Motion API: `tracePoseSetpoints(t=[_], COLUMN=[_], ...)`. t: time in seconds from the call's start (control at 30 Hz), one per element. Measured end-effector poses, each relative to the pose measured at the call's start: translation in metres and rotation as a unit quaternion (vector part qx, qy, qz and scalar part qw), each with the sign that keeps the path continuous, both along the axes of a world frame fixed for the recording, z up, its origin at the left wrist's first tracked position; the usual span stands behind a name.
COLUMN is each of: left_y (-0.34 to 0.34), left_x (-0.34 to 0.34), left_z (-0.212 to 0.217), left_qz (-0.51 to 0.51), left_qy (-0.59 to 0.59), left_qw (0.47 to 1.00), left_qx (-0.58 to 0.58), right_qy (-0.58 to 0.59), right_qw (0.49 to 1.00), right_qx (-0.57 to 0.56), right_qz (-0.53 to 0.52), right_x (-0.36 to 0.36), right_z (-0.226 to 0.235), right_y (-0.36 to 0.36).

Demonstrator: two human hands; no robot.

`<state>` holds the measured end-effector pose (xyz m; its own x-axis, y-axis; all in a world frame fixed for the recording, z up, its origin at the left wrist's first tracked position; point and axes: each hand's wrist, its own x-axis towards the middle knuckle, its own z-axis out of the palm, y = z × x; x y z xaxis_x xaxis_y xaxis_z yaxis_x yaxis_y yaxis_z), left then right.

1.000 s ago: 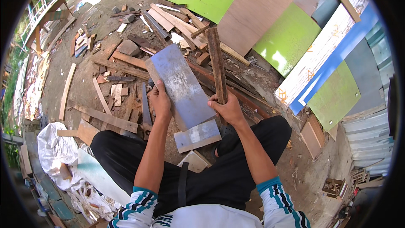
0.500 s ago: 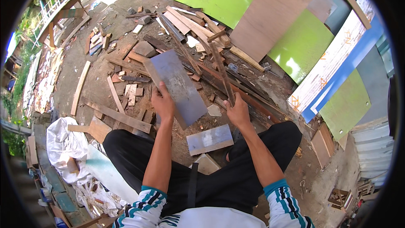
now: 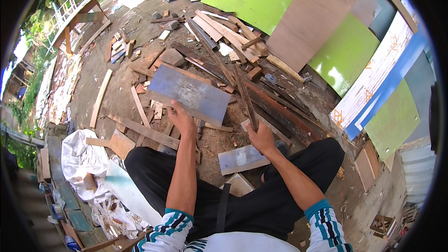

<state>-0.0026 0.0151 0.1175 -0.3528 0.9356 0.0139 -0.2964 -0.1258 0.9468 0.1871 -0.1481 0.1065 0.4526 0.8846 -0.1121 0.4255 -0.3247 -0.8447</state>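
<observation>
My left hand (image 3: 182, 120) is closed on the near edge of a rectangular board (image 3: 189, 94) with a worn blue-grey face and a bare wood edge. The board is held up over the scrap, tilted. A narrow, dark brown strip of wood (image 3: 244, 95) stands up from my closed right hand (image 3: 261, 137), which grips it near its lower end. Between my bent knees, a smaller blue-grey board piece (image 3: 242, 159) lies on the ground. Just nearer than it is a pale, square-looking block (image 3: 238, 185), partly hidden by my trousers.
Long planks and beams (image 3: 280, 107) lie piled ahead and to the right. Green and brown panels (image 3: 317, 16) lean at the far right. Offcuts (image 3: 119, 49) are scattered at the left, near a white sack (image 3: 77, 158). A wooden bench-like frame (image 3: 77, 21) stands at the far left.
My left hand has turned the board from steep to more nearly level, its long side now running left to right. My right hand still holds the wood strip. The whole view has shifted slightly.
</observation>
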Motion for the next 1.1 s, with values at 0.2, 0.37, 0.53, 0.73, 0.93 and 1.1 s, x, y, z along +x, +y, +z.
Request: tracePoseSetpoints(t=[0.2, 0.37, 0.53, 0.73, 0.93, 1.1], left_y=[-0.007, -0.005, -0.012, -0.004, -0.008, -0.017], left_x=[0.019, 0.005, 0.019, 0.0, 0.005, 0.013], left_z=[-0.008, -0.012, 0.0, -0.005, -0.026, -0.022], left_qz=[-0.008, 0.023, -0.003, -0.049, -0.227, -0.211], left_qy=[0.069, 0.114, 0.146, 0.098, -0.023, 0.05], left_qw=[0.997, 0.993, 0.989, 0.994, 0.971, 0.974], left_qx=[0.018, 0.005, 0.026, -0.007, -0.071, -0.064], right_qy=[-0.114, -0.098, -0.123, -0.022, 0.06, 0.158], right_qw=[0.974, 0.992, 0.968, 0.996, 0.997, 0.983], right_qx=[-0.141, -0.065, -0.186, -0.068, 0.048, 0.005], right_qz=[0.138, 0.048, 0.114, -0.058, -0.01, 0.093], right_x=[0.002, -0.002, 0.007, 0.037, 0.032, 0.031], right_z=[-0.026, -0.013, -0.052, -0.044, -0.006, 0.004], right_y=[-0.009, -0.001, -0.01, 0.015, 0.025, 0.017])
